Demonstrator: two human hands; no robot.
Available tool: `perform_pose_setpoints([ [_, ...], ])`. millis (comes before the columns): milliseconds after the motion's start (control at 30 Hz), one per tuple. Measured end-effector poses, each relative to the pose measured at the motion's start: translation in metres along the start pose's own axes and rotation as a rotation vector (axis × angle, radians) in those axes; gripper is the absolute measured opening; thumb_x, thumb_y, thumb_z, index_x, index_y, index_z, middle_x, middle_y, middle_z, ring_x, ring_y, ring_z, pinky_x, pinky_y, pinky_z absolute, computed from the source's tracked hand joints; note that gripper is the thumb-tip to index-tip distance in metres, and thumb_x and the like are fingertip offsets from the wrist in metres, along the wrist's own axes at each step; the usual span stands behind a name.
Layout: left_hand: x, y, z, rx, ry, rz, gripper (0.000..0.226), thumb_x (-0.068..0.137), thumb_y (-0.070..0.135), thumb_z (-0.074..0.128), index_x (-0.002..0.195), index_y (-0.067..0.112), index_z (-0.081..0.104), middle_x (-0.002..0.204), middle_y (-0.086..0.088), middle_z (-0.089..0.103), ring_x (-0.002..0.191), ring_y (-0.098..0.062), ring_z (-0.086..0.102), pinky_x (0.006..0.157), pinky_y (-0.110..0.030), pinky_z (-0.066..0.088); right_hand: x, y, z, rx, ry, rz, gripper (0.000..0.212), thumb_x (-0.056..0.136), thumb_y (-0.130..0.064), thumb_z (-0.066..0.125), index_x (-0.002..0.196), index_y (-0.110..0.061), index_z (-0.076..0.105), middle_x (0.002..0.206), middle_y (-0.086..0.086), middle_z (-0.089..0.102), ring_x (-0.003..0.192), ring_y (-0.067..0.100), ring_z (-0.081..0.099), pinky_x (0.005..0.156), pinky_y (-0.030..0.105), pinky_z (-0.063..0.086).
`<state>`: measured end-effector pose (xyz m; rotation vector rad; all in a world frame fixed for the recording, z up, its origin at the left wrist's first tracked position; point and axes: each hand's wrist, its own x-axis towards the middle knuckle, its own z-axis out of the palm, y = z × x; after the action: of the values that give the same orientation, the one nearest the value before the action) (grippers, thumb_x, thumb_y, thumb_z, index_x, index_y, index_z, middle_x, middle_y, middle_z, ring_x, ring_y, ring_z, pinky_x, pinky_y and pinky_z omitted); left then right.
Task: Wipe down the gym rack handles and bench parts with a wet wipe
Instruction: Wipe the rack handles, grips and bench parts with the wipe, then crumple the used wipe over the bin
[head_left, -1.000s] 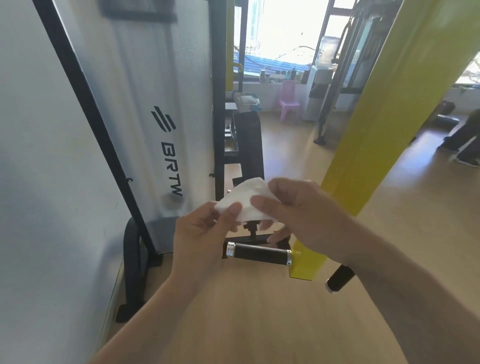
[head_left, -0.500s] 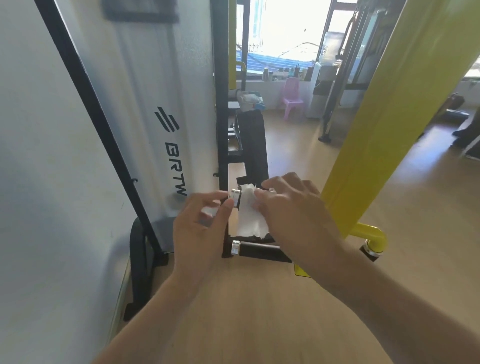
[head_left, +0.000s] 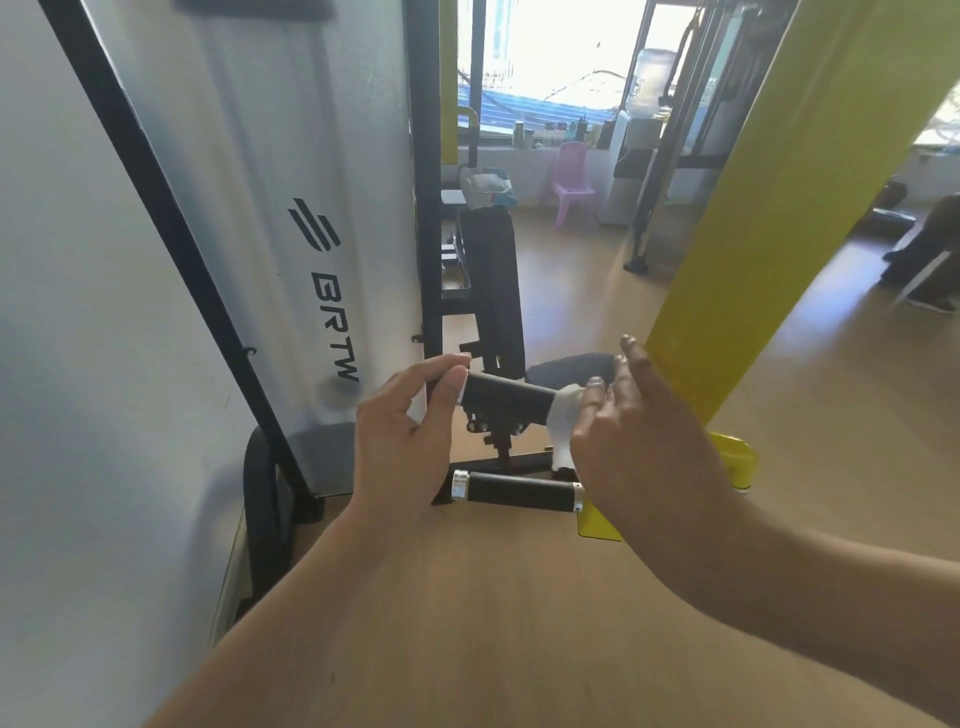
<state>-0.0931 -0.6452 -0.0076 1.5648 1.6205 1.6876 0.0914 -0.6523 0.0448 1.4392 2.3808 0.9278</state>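
A black rubber handle (head_left: 506, 400) of the gym rack lies crosswise in front of me. My left hand (head_left: 408, 441) pinches its left end between thumb and fingers. My right hand (head_left: 639, 436) presses a white wet wipe (head_left: 563, 423) around the handle's right end, with the upper fingers spread. A second black handle (head_left: 519, 488) with chrome end caps lies lower, just below both hands. Beyond them stands a black padded bench part (head_left: 491, 280).
A white BRTW panel (head_left: 291, 234) in a black frame fills the left. A yellow rack post (head_left: 769, 218) slants down on the right to its foot (head_left: 737, 462). A pink chair (head_left: 571, 182) and a water dispenser (head_left: 631, 171) stand by the far window. A person's legs (head_left: 930, 260) are at far right.
The wipe was held open between both hands above the handles. My left hand has taken the upper handle's left end, and my right hand has slid the wipe along it to the right end.
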Motion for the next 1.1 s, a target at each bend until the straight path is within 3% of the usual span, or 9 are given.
perform_pose_setpoints([
  [133,-0.004,0.004,0.003,-0.072,0.016,-0.066,0.018,0.095,0.044,0.059,0.111,0.044,0.067,0.110,0.024,0.071,0.110,0.008,0.063,0.091,-0.002,0.044,-0.004,0.005,0.012,0.027,0.168,0.031,0.060,0.082,-0.006,0.019,0.103,0.015,0.071,0.091,0.034,0.072,0.089,0.046,0.071,0.108,0.058,0.040],
  [367,-0.006,0.007,-0.004,-0.162,-0.003,-0.136,0.025,0.100,0.019,0.059,0.117,0.033,0.072,0.109,0.010,0.077,0.094,-0.001,0.071,0.085,-0.019,0.054,0.043,-0.031,0.001,0.416,0.480,-0.046,0.036,0.094,-0.020,0.059,0.123,-0.001,0.068,0.113,0.015,0.074,0.106,0.031,0.071,0.097,0.043,0.053],
  [567,-0.030,0.005,-0.017,-0.187,0.086,-0.317,0.028,0.105,0.017,0.046,0.108,0.027,0.071,0.095,0.010,0.072,0.084,0.010,0.064,0.077,-0.003,0.046,0.045,-0.045,-0.011,0.680,0.699,-0.117,0.020,0.085,-0.009,0.070,0.103,-0.006,0.076,0.103,0.011,0.077,0.101,0.031,0.072,0.096,0.047,0.054],
  [667,-0.054,-0.005,-0.032,-0.136,0.211,-0.439,0.029,0.107,0.021,0.041,0.104,0.026,0.070,0.094,0.007,0.072,0.092,-0.004,0.066,0.091,-0.019,0.051,0.033,-0.056,-0.029,0.881,0.783,-0.209,0.013,0.082,-0.015,0.079,0.095,-0.014,0.077,0.088,0.001,0.079,0.086,0.022,0.075,0.084,0.037,0.056],
  [733,-0.071,-0.008,-0.046,-0.175,0.317,-0.458,0.033,0.107,0.025,0.040,0.105,0.018,0.072,0.093,0.002,0.074,0.093,-0.013,0.068,0.094,-0.032,0.052,0.026,-0.070,-0.044,1.097,0.670,-0.257,0.008,0.088,-0.020,0.072,0.096,-0.019,0.074,0.080,-0.007,0.076,0.072,0.015,0.073,0.070,0.028,0.055],
  [833,-0.101,-0.005,-0.072,-0.240,0.394,-0.447,0.050,0.104,0.040,0.030,0.103,0.015,0.073,0.084,0.008,0.077,0.083,-0.003,0.070,0.079,-0.015,0.051,0.024,-0.100,-0.048,1.395,0.164,-0.292,0.008,0.093,-0.033,0.066,0.100,-0.030,0.067,0.080,-0.017,0.068,0.067,0.001,0.063,0.059,0.010,0.045],
  [900,-0.125,-0.006,-0.088,-0.276,0.429,-0.452,0.055,0.101,0.045,0.032,0.116,0.008,0.069,0.098,0.003,0.078,0.090,-0.004,0.072,0.077,-0.014,0.053,0.024,-0.126,-0.043,1.505,0.006,-0.327,0.011,0.090,-0.039,0.071,0.094,-0.031,0.064,0.080,-0.021,0.064,0.068,-0.001,0.061,0.056,0.011,0.048],
  [967,-0.150,-0.008,-0.104,-0.115,0.469,-0.493,0.041,0.098,0.047,0.049,0.118,0.017,0.070,0.103,0.006,0.077,0.093,-0.003,0.071,0.074,-0.014,0.054,0.021,-0.153,-0.039,1.599,-0.096,-0.359,0.017,0.085,-0.041,0.076,0.087,-0.029,0.063,0.078,-0.017,0.066,0.066,0.002,0.063,0.051,0.013,0.050],
  [1100,-0.194,-0.010,-0.130,0.084,0.579,-0.659,0.014,0.092,0.035,0.068,0.084,0.026,0.077,0.078,0.008,0.075,0.069,0.001,0.066,0.064,-0.011,0.047,0.008,-0.200,-0.037,1.632,-0.240,-0.528,0.021,0.080,-0.047,0.079,0.082,-0.030,0.066,0.075,-0.010,0.068,0.067,0.006,0.063,0.053,0.017,0.049],
])
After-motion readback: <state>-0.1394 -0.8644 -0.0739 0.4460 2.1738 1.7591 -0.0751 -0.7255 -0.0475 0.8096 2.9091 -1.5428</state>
